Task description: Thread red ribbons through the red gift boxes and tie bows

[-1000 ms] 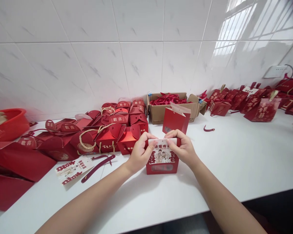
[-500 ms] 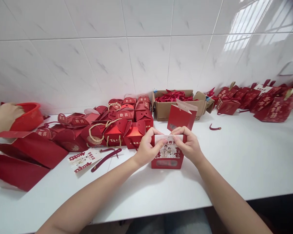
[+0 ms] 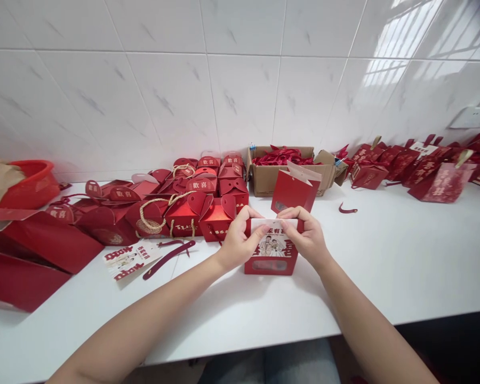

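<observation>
A small red box [image 3: 250, 266] with an oval window stands upright near the table's front edge. Over its upper front lies a white printed card [image 3: 272, 244] showing a couple. My left hand [image 3: 242, 237] pinches the top left corner of box and card, thumb in front and fingers behind. On the top right corner my right hand [image 3: 304, 234] has the same pinch. Just behind my hands stands another red box [image 3: 294, 191] with its top open. To the left lie a loose printed card [image 3: 130, 260] and a dark red strap [image 3: 168, 260].
Many closed red boxes [image 3: 184, 217] crowd the left middle. A cardboard box [image 3: 264, 181] of red ribbons stands by the wall. A person's hand [image 3: 0, 181] reaches into a red basin [image 3: 38, 186] at far left. More red boxes [image 3: 370, 173] line the right; a short strap [image 3: 347, 209] lies nearer.
The view has shifted slightly, so most things appear a little further left. Both my hands keep their hold on the box and card. The other person's hand has moved left over the basin.
</observation>
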Demonstrator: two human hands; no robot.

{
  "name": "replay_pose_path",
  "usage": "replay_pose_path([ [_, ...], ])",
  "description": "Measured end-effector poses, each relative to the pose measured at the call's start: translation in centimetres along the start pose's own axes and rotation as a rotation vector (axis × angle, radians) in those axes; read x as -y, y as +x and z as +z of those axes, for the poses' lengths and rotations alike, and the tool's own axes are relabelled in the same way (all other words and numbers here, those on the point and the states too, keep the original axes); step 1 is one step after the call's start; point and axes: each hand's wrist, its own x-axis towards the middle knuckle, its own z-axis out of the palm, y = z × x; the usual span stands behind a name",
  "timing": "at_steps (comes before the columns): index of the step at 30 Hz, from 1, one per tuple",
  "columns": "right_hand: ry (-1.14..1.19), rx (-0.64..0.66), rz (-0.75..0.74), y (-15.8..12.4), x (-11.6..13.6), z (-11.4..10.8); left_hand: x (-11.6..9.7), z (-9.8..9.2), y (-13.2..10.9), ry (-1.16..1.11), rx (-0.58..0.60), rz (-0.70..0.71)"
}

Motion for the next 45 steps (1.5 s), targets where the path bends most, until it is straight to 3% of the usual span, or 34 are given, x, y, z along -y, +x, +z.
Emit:
replay_pose_path([
  [4,0.048,0.009,0.068,-0.4,-0.2,-0.3,0.0,0.2,-0.2,-0.018,-0.005,0.030],
  [10,0.137,-0.095,0.335,-1.5,-0.1,0.7,0.8,0.4,-0.4,-0.016,-0.039,0.068],
  [14,0.070,-0.164,0.318,-2.2,0.4,1.3,0.9,1.0,-0.4,-0.011,-0.056,0.073],
  [18,0.121,-0.136,0.275,-2.5,0.2,1.3,-1.8,0.4,-3.0,0.120,-0.236,0.125],
  [19,0.137,-0.110,0.270,-2.5,0.0,1.2,-2.8,-0.4,-4.4,0.174,-0.251,0.120],
  [21,0.155,-0.074,0.272,-2.5,-0.2,1.1,-4.6,-2.8,-7.8,0.301,-0.162,0.111],
  [23,0.168,-0.062,0.275,-2.5,-0.3,1.1,-5.4,-6.1,-11.5,0.503,-0.283,0.082],
  [25,0.177,-0.067,0.271,-2.5,-0.2,1.2,-5.0,-9.6,-14.7,0.717,-0.454,-0.039],
  [26,0.179,-0.064,0.272,-2.5,-0.1,1.2,-4.3,-11.2,-15.9,0.808,-0.485,-0.151],
  [29,0.175,-0.055,0.274,-2.4,0.0,1.2,-1.8,-14.3,-18.2,0.978,-0.422,-0.408],
  [34,0.147,-0.047,0.262,-2.4,0.0,1.1,0.7,-14.2,-17.3,1.143,-0.381,-0.480],
  [38,0.147,-0.010,0.238,-2.3,0.0,0.9,0.7,-13.4,-15.3,1.326,-0.376,-0.560],
  [45,0.154,-0.020,0.259,-2.2,0.2,1.0,1.0,-14.1,-14.3,1.321,-0.332,-0.602],
])
